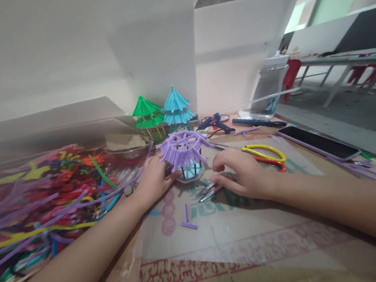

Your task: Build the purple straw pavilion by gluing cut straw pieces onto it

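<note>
I see a purple, fuzzy-stemmed, six-sided-looking model pavilion [184, 152] at twelve o'clock, apparently mid-roofing. At its eight, the left hand [155, 177] touches it, grip hidden; at four, the right hand [238, 171] curls, thumb and forefinger apart, above red-and-yellow-handled scissors [260, 155]. Next likely needs steadiness.

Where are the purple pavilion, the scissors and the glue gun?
Purple pavilion [184, 155], head view: fringe of its roof.
Scissors [246, 149], head view: the yellow handle.
Glue gun [219, 122], head view: its dark blue body.

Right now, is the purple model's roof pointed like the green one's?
No, the purple model has an open spoked top; the green model peaks.
</note>
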Demonstrator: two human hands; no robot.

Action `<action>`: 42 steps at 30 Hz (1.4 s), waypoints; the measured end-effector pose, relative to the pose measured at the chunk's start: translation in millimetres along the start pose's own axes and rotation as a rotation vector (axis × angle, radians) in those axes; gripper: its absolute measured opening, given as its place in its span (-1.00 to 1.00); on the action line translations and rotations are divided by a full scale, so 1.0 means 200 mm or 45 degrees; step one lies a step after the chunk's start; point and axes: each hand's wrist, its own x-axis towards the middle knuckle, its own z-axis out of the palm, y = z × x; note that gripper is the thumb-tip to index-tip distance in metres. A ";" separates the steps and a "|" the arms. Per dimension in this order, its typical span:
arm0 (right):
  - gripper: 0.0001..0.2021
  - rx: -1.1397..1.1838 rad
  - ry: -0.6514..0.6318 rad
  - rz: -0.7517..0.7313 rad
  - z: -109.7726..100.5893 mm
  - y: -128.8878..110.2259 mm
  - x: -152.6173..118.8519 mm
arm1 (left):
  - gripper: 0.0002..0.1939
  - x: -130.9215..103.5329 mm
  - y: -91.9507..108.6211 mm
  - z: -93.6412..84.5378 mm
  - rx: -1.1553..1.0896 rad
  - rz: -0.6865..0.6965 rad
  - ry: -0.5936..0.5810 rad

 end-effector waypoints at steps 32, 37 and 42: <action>-0.80 0.136 -0.314 0.413 0.18 0.26 -0.02 | -0.88 0.00 0.01 0.03 -0.348 0.081 0.067; -0.77 0.127 -0.339 0.399 0.17 0.24 -0.02 | -0.89 0.00 0.01 0.04 -0.279 -0.101 0.135; -0.75 0.098 -0.379 0.375 0.17 0.22 -0.02 | -0.82 0.01 -0.01 0.05 -0.335 -0.124 0.132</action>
